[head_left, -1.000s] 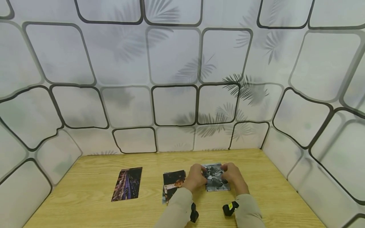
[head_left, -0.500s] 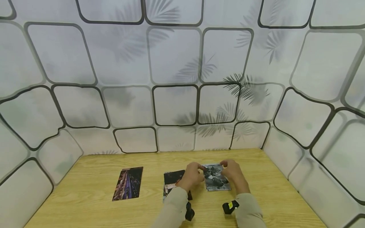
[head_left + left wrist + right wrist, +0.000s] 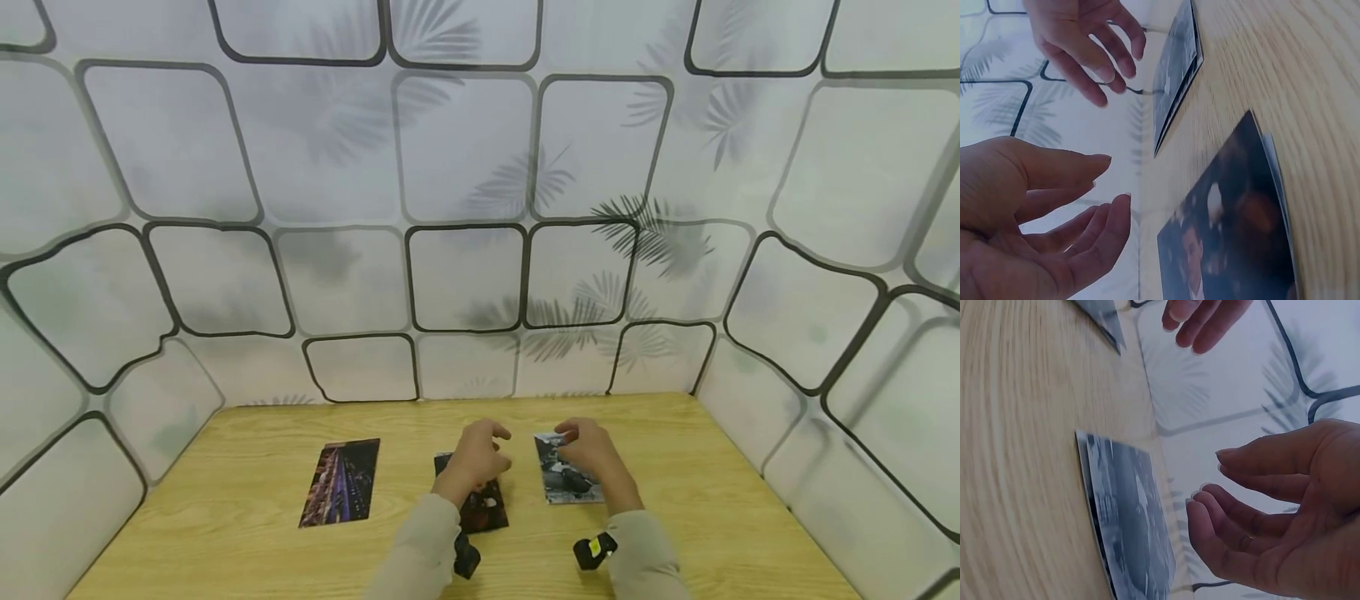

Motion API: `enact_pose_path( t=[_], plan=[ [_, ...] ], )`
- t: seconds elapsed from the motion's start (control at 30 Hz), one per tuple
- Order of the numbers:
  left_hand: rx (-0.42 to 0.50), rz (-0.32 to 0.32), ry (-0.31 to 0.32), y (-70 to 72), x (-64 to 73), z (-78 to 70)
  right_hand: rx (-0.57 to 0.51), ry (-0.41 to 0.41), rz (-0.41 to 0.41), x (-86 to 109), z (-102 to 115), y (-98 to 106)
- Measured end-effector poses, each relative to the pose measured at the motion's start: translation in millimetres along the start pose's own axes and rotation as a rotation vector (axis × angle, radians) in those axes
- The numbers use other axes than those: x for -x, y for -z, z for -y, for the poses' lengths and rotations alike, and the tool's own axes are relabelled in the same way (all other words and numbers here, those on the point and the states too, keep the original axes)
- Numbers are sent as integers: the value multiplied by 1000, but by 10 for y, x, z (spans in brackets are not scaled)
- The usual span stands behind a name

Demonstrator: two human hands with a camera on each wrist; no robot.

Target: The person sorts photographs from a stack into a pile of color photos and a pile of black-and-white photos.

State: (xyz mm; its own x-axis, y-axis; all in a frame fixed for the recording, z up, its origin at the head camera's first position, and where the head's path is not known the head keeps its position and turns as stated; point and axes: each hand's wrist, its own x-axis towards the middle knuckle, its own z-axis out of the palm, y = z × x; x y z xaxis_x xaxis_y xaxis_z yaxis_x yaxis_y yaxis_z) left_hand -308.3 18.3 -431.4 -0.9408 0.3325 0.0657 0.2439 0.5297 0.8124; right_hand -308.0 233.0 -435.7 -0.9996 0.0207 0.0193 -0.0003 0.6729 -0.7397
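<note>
My left hand [image 3: 471, 460] hovers over a small pile of dark colour photos [image 3: 483, 510], fingers loosely bent and holding nothing. In the left wrist view, the top photo [image 3: 1229, 237] shows a person in a dark suit, and another sheet's edge peeks out beneath it. To its right lies a stack of black-and-white photos [image 3: 568, 483]. My right hand [image 3: 594, 457] is raised just above that stack and hides part of it. Between its thumb and fingertips there is a gap, seen in the right wrist view beside the stack [image 3: 1125, 515].
A colour photo of a city street at night [image 3: 341, 483] lies alone on the left of the wooden table [image 3: 247, 500]. Patterned cloth walls [image 3: 465, 275] with dark rounded squares enclose the table at the back and sides.
Both hands have let go of the black-and-white stack and lifted off it. The left hand has moved left over the colour pile; the right has shifted slightly left.
</note>
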Motion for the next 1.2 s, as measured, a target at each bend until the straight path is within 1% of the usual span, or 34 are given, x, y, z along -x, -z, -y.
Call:
enact_pose_path(
  t=[0.13,0.2,0.4,0.57,0.73,0.87,1.0,1.13,1.2],
  plan=[
    [41,20,30,85,27,88,-63,22,21,25,83,-66],
    [37,17,33,118,36,131,-86,23,29,35,124,-109],
    [-25,-31,33,227,103,239,-99,40,70,61,227,-244],
    [-21,-48,31,319,184,325,-136,40,100,70,268,-342],
    [-17,-58,42,389,241,389,-133,54,115,58,278,-458],
    [-16,-69,59,424,278,415,-95,71,117,57,302,-541],
    [-52,-93,74,446,300,435,-64,86,109,54,326,-615],
    [-104,-117,82,456,303,467,-65,71,118,57,347,-681],
    [-112,-123,85,465,311,475,-49,68,120,55,358,-708]
  ],
)
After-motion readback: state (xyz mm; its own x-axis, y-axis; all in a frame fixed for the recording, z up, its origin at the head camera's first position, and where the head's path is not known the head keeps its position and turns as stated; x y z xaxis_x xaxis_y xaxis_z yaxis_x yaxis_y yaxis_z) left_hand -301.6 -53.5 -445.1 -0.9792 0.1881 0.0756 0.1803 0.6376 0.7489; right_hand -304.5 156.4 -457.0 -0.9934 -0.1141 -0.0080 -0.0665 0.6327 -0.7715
